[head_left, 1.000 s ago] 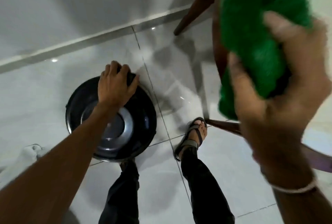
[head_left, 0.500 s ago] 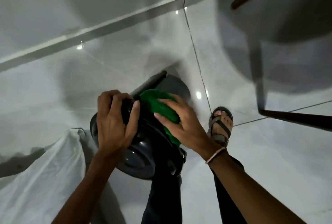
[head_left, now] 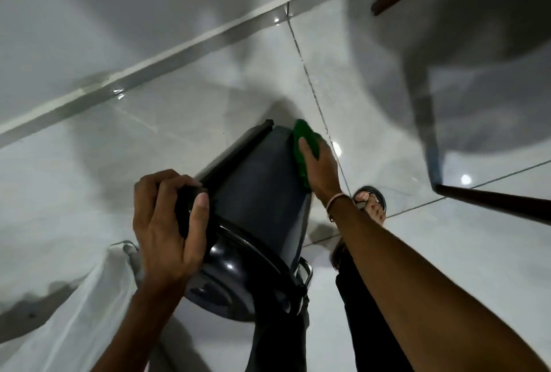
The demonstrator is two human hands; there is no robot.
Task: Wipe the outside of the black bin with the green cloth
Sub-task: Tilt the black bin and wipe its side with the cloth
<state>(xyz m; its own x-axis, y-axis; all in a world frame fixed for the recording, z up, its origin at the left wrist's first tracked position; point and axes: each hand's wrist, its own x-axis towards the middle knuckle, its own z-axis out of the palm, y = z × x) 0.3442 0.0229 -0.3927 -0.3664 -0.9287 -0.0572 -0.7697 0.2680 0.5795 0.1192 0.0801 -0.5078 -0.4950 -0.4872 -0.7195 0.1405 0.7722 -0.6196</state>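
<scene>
The black bin is tipped toward me on the white tiled floor, its lid end low and near, its base end far. My left hand grips the bin at the lid's hinge on its left side. The green cloth lies flat against the bin's right outer wall near the base end. My right hand presses on it, fingers spread over the cloth.
A white plastic bag lies at the lower left beside the bin. Dark wooden chair legs stand to the right and at the top right. My sandalled foot and dark trouser legs are just right of the bin. The wall's skirting runs behind.
The bin has tipped further toward me, showing more of its side. My right hand has slid the cloth along the right wall toward the base end. My left hand keeps its grip.
</scene>
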